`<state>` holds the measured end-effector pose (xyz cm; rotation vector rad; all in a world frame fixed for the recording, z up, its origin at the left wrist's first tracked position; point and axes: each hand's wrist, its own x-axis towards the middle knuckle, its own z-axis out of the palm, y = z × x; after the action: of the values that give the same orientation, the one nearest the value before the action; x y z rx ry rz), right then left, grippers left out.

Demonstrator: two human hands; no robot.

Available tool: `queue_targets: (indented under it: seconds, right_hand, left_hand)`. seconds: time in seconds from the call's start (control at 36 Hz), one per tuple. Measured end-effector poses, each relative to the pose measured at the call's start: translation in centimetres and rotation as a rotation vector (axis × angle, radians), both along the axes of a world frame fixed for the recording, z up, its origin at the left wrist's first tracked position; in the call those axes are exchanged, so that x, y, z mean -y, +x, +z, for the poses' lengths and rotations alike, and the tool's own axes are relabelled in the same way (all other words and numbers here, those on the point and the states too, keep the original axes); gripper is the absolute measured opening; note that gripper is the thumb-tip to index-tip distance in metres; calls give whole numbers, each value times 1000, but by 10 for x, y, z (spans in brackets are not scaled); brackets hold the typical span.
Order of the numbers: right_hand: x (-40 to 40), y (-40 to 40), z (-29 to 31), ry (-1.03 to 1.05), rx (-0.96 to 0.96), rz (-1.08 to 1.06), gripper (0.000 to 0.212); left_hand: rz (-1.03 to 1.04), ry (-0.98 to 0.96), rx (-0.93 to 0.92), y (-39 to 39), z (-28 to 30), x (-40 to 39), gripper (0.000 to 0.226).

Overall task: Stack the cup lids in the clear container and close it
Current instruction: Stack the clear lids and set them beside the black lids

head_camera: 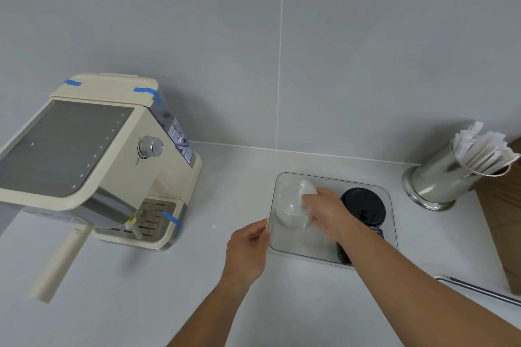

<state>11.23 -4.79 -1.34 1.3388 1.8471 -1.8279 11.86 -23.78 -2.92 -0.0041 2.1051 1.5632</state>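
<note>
The clear container [332, 177] sits on the pale counter [169, 304] near the tiled wall [282, 51], open at the top, and both of the person's hands are at it. The right hand [328, 213] reaches down into the left half of the container, fingers closed around a stack of clear domed lids [293, 204] — the domes lie tipped on their side, pointing left and away from the wrist. In the right half of the container stands a stack of black lids [363, 204], the top one flat and facing up, just beside the right wrist; the forearm crosses over the lower part of that stack.

The left hand [249, 249] is at the container's near-left corner, thumb and fingers curled against the rim there, bracing it — whether it pinches the wall or merely presses on it cannot be told.

Well to the left stands a cream espresso machine [112, 155] with strips of blue tape [172, 218] on its lid and drip tray. To the right, a steel canister [439, 177] holds paper-wrapped straws [485, 149], and a brown box [504, 222] stands just beside it at the frame's edge. A clear flat piece [479, 289] lies on the counter near the box; what it is cannot be told.
</note>
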Motion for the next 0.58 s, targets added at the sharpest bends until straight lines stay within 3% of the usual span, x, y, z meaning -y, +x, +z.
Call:
queue_targets:
  seconds: [0.11,0.28,0.36,0.44,0.5,0.58]
  right_hand:
    - [-1,0,5,15,2,18,28]
    - [-6,4,12,51,-30,29,7]
    - [-12,10,19,109,-31,80,6]
    - [-21,23,27,158,-53,142,50]
    - [-26,34,36,200,-78,197,55]
    - [-38,54,47,325,-119,285,11]
  left_hand:
    - [28,-38,-15,1,-2,-1,23]
    - [32,-95,-34,1,-1,-3,41]
    - [42,-145,-22,1,0,-4,20]
    - [64,-166,-10,-1,0,-3,26]
    - [80,-183,-5,-1,1,-2,30]
    - [55,-205,-23,1,3,-2,38]
